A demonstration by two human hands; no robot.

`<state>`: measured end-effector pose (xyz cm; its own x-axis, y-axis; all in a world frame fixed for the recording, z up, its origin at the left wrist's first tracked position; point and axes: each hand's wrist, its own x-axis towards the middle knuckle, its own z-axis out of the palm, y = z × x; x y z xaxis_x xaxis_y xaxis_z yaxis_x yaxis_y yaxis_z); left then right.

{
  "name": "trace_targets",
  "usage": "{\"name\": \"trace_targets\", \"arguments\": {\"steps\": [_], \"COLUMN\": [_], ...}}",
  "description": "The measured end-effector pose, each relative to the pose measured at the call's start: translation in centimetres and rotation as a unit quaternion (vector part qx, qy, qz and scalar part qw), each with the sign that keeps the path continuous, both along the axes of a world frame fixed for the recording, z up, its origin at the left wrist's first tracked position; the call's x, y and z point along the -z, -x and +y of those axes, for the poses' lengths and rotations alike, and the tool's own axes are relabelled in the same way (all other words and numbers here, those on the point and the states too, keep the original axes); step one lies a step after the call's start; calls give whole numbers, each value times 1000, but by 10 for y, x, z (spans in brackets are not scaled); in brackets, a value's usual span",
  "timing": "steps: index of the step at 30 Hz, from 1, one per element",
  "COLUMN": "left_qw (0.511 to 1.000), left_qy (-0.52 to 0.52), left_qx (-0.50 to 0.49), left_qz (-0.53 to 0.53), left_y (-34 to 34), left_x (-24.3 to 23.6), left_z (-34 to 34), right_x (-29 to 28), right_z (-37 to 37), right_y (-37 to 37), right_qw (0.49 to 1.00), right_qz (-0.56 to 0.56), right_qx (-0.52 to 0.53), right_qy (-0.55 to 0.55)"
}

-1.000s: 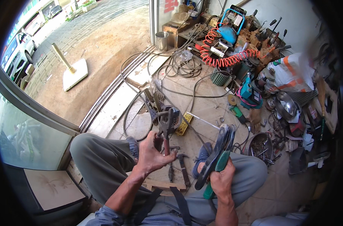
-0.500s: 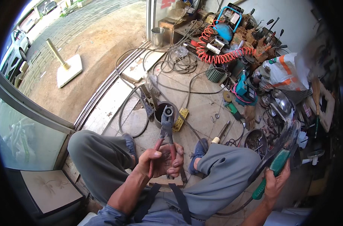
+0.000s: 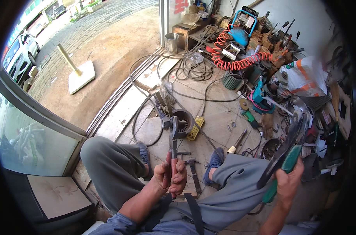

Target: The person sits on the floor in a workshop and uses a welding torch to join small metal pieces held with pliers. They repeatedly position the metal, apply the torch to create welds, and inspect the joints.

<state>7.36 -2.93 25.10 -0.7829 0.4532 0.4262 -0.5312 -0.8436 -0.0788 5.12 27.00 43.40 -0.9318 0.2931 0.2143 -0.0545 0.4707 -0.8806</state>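
Note:
My left hand (image 3: 171,178) is closed round the red handles of a pair of pliers (image 3: 173,147), held upright between my knees. A small metal piece (image 3: 167,123) shows at their jaws, in front of a dark round pot (image 3: 189,119). My right hand (image 3: 288,184) grips a welding electrode holder (image 3: 291,158) with a green handle, a long dark lever and metal jaws. A pale rod (image 3: 279,105) appears to stick out from the jaws toward the left. Beyond my left hand lies a hammer (image 3: 194,174), with a second hammer head (image 3: 183,153) near it.
A yellow power strip (image 3: 195,128) lies beside the pot, with cables (image 3: 193,74) looping over the floor. At right are a green angle grinder (image 3: 249,118), a teal power tool (image 3: 261,96), a bowl of scraps (image 3: 272,149) and a white sack (image 3: 305,76). A glass door (image 3: 35,137) stands left.
The pliers have turned in my left hand, and the metal piece has swung left and down off the pot. The view has shifted, uncovering the hammers. My right hand still holds the electrode holder.

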Motion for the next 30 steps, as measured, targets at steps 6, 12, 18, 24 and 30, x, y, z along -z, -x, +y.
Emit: {"name": "trace_targets", "arguments": {"steps": [6,12,18,24,30], "left_qw": [992,954,953,957,967], "left_qy": [-98,-227,-235,-224,-193], "left_qx": [47,107,115,123,109], "left_qz": [70,164,151,136,123], "left_y": [4,13,14,13,11], "left_x": [-5,-7,-5,2,3], "left_z": [18,33,27,33,32], "right_x": [24,58,78,78,86], "right_z": [-50,-70,-67,-62,-59], "right_y": [5,17,22,22,18], "right_qw": [935,926,917,916,924], "right_qz": [-119,-161,-199,-206,-193], "right_qx": [-112,-99,-97,-96,-101], "right_qy": [315,327,331,331,313]}}
